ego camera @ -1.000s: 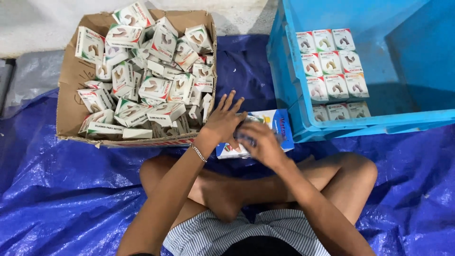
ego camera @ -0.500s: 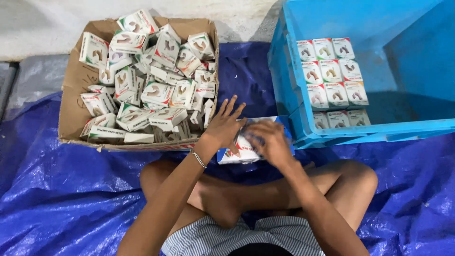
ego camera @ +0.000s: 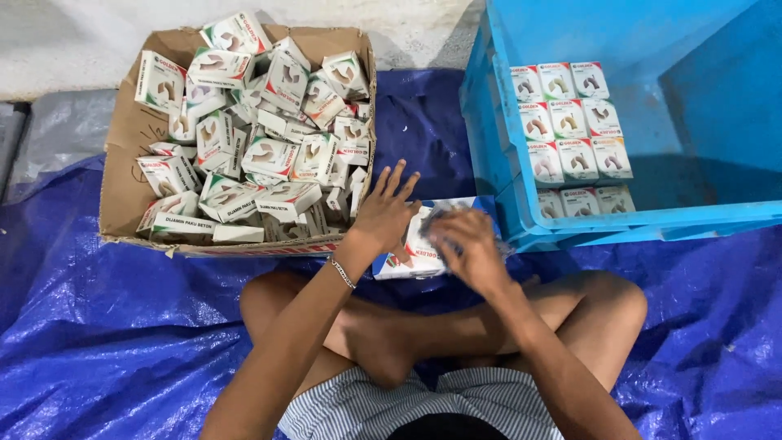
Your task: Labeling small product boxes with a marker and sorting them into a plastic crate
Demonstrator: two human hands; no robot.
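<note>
two bare hands meet over one white rectangular cardboard pack with a blue edge, which lies on the crumpled blue plastic tarp just ahead of the person's crossed legs. the pack sits between the brown cardboard carton heaped with small white boxes and the bright blue plastic crate, touching neither hand's far side. its long axis runs roughly left to right, tilted a little up toward the crate. the left hand rests on the pack's left part with fingers spread wide and flat, pressing rather than gripping. the right hand lies over the right end, blurred, fingers curled on something at that end; whether they pinch the pack's flap i cannot tell. both hands are equally close, the pack directly beneath them. inside the crate, neat rows of small white boxes stand against its left wall, well apart from the hands.
</note>
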